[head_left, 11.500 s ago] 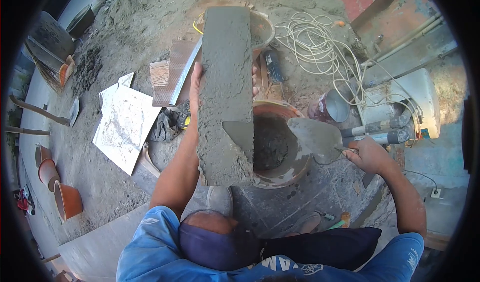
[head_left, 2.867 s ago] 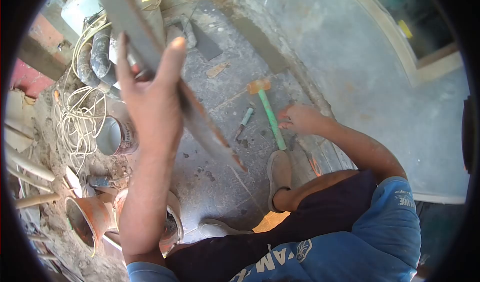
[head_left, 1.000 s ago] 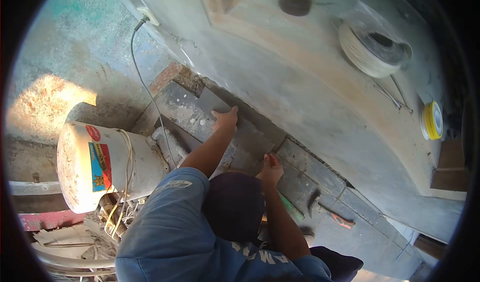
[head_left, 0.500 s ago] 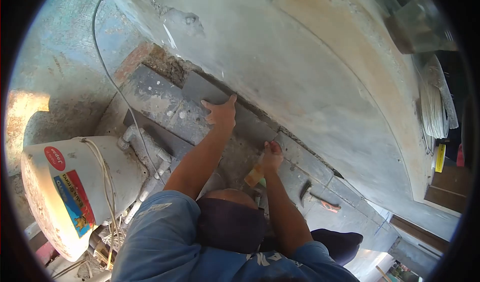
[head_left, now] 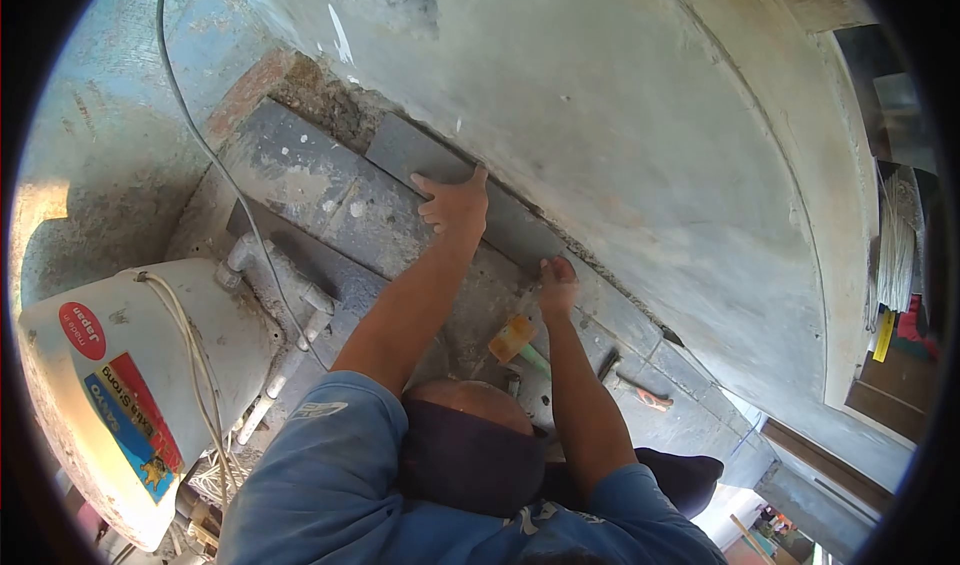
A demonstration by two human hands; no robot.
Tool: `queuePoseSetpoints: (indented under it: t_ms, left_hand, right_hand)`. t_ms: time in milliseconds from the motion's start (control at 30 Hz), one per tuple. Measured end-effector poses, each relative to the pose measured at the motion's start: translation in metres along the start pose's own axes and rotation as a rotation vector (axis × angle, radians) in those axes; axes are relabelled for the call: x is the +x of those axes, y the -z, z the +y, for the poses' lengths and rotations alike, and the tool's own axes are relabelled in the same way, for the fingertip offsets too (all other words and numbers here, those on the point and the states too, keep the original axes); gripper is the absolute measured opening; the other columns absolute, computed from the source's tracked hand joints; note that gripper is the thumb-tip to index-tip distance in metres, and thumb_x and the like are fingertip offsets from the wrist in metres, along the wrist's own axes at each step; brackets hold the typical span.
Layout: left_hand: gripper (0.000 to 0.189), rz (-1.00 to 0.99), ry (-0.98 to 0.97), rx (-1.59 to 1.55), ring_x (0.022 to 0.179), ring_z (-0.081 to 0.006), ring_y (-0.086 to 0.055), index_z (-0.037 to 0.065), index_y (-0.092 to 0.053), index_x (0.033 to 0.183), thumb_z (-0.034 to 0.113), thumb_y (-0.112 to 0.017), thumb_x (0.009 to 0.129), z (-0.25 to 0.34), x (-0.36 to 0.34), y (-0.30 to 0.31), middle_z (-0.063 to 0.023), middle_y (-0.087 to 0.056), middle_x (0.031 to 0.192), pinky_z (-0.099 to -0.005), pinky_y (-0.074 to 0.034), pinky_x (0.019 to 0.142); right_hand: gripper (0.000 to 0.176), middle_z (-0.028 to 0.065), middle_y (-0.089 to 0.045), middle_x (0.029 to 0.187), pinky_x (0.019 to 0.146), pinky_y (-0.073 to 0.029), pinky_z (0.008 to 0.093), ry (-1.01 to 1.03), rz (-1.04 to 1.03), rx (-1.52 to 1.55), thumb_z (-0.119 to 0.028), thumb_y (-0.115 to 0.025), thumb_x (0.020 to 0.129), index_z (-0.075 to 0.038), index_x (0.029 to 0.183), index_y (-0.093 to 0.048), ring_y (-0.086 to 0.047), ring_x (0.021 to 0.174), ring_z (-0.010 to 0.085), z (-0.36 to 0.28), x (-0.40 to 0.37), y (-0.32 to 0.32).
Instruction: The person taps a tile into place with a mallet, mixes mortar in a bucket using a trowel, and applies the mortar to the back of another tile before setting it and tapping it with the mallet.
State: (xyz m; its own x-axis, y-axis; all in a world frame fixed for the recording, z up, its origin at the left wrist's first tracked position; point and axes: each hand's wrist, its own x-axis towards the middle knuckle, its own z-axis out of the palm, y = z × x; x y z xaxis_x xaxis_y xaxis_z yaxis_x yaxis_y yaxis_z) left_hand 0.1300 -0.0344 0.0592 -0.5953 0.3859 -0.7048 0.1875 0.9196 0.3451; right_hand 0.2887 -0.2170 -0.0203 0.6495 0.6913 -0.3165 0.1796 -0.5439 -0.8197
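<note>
A long dark grey tile (head_left: pixel 515 227) lies along the foot of the wall, on the ledge. My left hand (head_left: pixel 458 208) rests on this tile with its fingers spread, one finger reaching toward the wall edge. At the tile's right end is my right hand (head_left: pixel 559 290), its fingertips drawn together at the corner; the palm hides part of the grip. Just left of my right wrist lies a mallet (head_left: pixel 513 339) with a yellowish head and a pale green handle. A hammer (head_left: pixel 640 393) with an orange grip lies to the right of my right forearm.
A white cylindrical tank (head_left: pixel 130 365) with stickers stands at the left, beside pipes (head_left: pixel 285 285). A grey cable (head_left: pixel 205 145) hangs across the left side. The plastered wall (head_left: pixel 620 135) rises beyond the tile. Rough broken mortar (head_left: pixel 325 100) shows in the corner.
The view has shifted slightly. My right hand has moved off the mallet's side a little, showing more of its handle. My left hand stays spread on the tile.
</note>
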Motion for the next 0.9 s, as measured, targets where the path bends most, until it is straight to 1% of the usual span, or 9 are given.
queuePoseSetpoints:
  t_ms: [233,333,533,633,700,767,800,867,900]
  left_hand:
    - [0.123,-0.023,0.013,-0.030,0.123,-0.0401,-0.042,0.022,-0.001,0.157,0.060,-0.080,0.070,0.001,-0.004,0.007,-0.0282,-0.035,0.131,-0.0522,-0.038,0.100]
    - [0.123,-0.014,-0.001,-0.053,0.122,-0.0405,-0.042,0.022,-0.002,0.157,0.061,-0.080,0.070,-0.002,-0.002,0.005,-0.0281,-0.035,0.131,-0.0522,-0.039,0.100]
    - [0.119,0.005,-0.083,-0.015,0.123,-0.0419,-0.041,0.021,-0.004,0.157,0.066,-0.074,0.073,-0.007,0.002,0.016,-0.0282,-0.036,0.129,-0.0528,-0.038,0.100]
    - [0.100,0.136,-0.202,-0.050,0.123,-0.0415,-0.041,0.018,-0.017,0.156,0.062,-0.067,0.082,-0.014,0.030,0.021,-0.0272,-0.034,0.134,-0.0529,-0.036,0.100]
    - [0.074,0.481,-0.468,-0.111,0.121,-0.0401,-0.044,0.013,-0.039,0.148,0.054,-0.059,0.090,-0.015,0.095,0.029,-0.0220,-0.040,0.136,-0.0544,-0.034,0.101]
    - [0.056,0.524,-0.752,-0.179,0.118,-0.0368,-0.050,0.007,-0.059,0.130,0.048,-0.057,0.091,-0.006,0.156,0.060,-0.0187,-0.055,0.129,-0.0564,-0.034,0.100]
    - [0.056,0.526,-0.750,-0.178,0.118,-0.0368,-0.050,0.007,-0.059,0.130,0.048,-0.057,0.091,-0.002,0.193,0.070,-0.0187,-0.055,0.129,-0.0564,-0.034,0.100]
    - [0.044,0.184,-1.062,-0.022,0.116,-0.0343,-0.055,0.010,-0.069,0.116,0.044,-0.059,0.091,-0.001,0.250,0.075,-0.0152,-0.066,0.114,-0.0570,-0.033,0.100]
    - [0.044,0.190,-1.062,-0.024,0.116,-0.0343,-0.055,0.010,-0.069,0.116,0.044,-0.059,0.091,0.005,0.231,0.086,-0.0152,-0.066,0.114,-0.0570,-0.033,0.100]
  right_hand:
    - [0.020,0.0032,-0.063,0.081,0.067,-0.046,0.0300,0.043,-0.134,0.039,-0.018,-0.070,0.090,-0.002,0.098,-0.060,-0.056,0.071,0.0128,-0.013,-0.005,0.009]
    - [0.020,0.0027,-0.061,0.079,0.066,-0.045,0.0301,0.150,-0.173,0.021,-0.018,-0.069,0.091,-0.003,0.097,-0.057,-0.054,0.071,0.0118,-0.005,0.000,0.013]
    - [0.019,-0.0003,-0.055,0.082,0.071,-0.043,0.0261,0.144,-0.256,-0.063,-0.016,-0.066,0.095,-0.004,0.101,-0.052,-0.051,0.077,0.0093,-0.022,-0.014,0.023]
    - [0.023,0.0024,-0.058,0.080,0.067,-0.043,0.0291,0.165,-0.222,0.014,-0.018,-0.069,0.092,-0.002,0.099,-0.055,-0.052,0.075,0.0115,-0.019,-0.014,0.020]
    - [0.021,0.0013,-0.057,0.083,0.069,-0.044,0.0276,0.146,-0.247,0.004,-0.017,-0.067,0.094,-0.003,0.102,-0.054,-0.052,0.076,0.0107,-0.027,-0.014,0.019]
    - [0.020,0.0001,-0.056,0.085,0.071,-0.044,0.0261,0.122,-0.259,-0.014,-0.016,-0.066,0.095,-0.003,0.105,-0.053,-0.053,0.077,0.0099,-0.026,-0.014,0.023]
    - [0.021,0.0004,-0.057,0.087,0.071,-0.045,0.0264,0.096,-0.252,-0.019,-0.016,-0.066,0.095,-0.003,0.107,-0.054,-0.054,0.077,0.0101,-0.021,-0.010,0.021]
    - [0.023,0.0007,-0.058,0.088,0.071,-0.046,0.0267,0.075,-0.250,-0.023,-0.016,-0.067,0.094,-0.003,0.108,-0.055,-0.054,0.078,0.0104,-0.010,-0.001,0.017]
    - [0.023,0.0010,-0.058,0.089,0.071,-0.046,0.0270,0.061,-0.257,-0.021,-0.016,-0.067,0.094,-0.003,0.109,-0.055,-0.055,0.077,0.0107,-0.004,0.003,0.014]
